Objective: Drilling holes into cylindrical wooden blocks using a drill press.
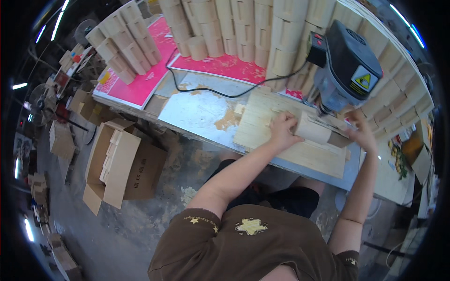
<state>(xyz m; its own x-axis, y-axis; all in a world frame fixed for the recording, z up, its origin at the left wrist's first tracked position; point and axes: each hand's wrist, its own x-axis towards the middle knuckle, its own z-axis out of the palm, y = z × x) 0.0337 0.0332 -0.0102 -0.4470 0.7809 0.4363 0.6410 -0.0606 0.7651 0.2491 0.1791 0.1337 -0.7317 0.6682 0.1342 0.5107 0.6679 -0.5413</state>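
Item one: a rounded pale wooden block point(313, 132), lying on its side on a flat wooden base board point(262, 126) under the drill press point(347, 70). The left hand point(283, 129) is pressing against the block's left end, fingers curled over its top edge and gripping it. The right hand point(362, 131) is resting at the block's right end, just below the machine's grey head; how far its fingers are closing cannot be told, since the back of the hand is hiding them.

Item two: the base board is sitting on a grey metal workbench point(197, 110) dusted with sawdust patches. A black power cable point(206, 91) is trailing across the bench toward the machine.

Item three: stacks of curved wooden blocks point(243, 28) are standing in rows along the far side of the bench, some on red sheets point(140, 84).

Item four: an open cardboard box point(117, 164) holding pale wooden pieces is sitting on the concrete floor, left of the person.
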